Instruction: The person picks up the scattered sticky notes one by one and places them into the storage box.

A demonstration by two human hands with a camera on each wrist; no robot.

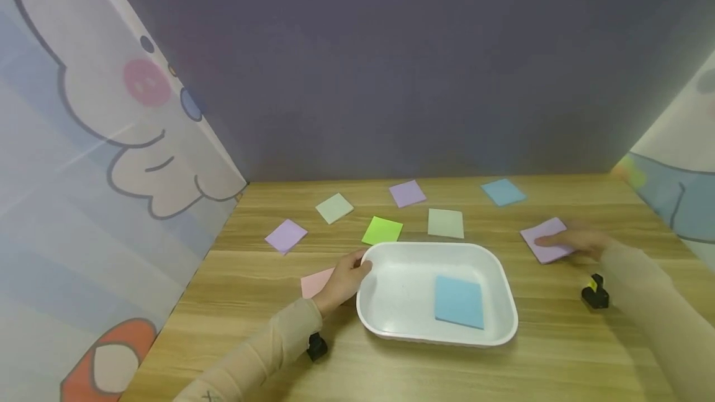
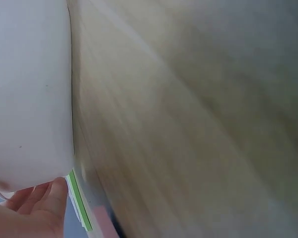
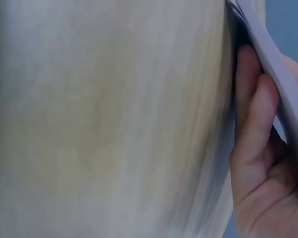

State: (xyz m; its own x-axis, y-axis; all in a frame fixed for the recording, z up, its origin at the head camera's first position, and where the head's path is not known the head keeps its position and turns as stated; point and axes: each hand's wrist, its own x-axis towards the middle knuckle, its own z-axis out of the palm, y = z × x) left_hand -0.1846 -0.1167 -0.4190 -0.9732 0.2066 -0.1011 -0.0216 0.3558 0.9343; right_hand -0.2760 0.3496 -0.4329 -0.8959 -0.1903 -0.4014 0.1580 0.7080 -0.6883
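My left hand (image 1: 345,281) grips the left rim of a white plastic tray (image 1: 396,293), thumb over the edge and fingers on the outside. In the left wrist view the tray's side wall (image 2: 30,94) fills the left part. A blue sticky note pad (image 1: 459,301) lies inside the tray, right of its middle. Over on the right, my right hand (image 1: 582,241) pinches a light purple sticky note pad (image 1: 539,237), thumb on top. The right wrist view has the fingers (image 3: 260,116) under that pad (image 3: 283,89), just above the table.
Behind the tray lie a lime green pad (image 1: 382,230), two pale green pads (image 1: 445,223), two purple pads (image 1: 407,193) and a blue pad (image 1: 503,192). A pink pad (image 1: 315,281) is partly hidden by my left hand. A dark panel (image 1: 424,79) stands along the table's back edge.
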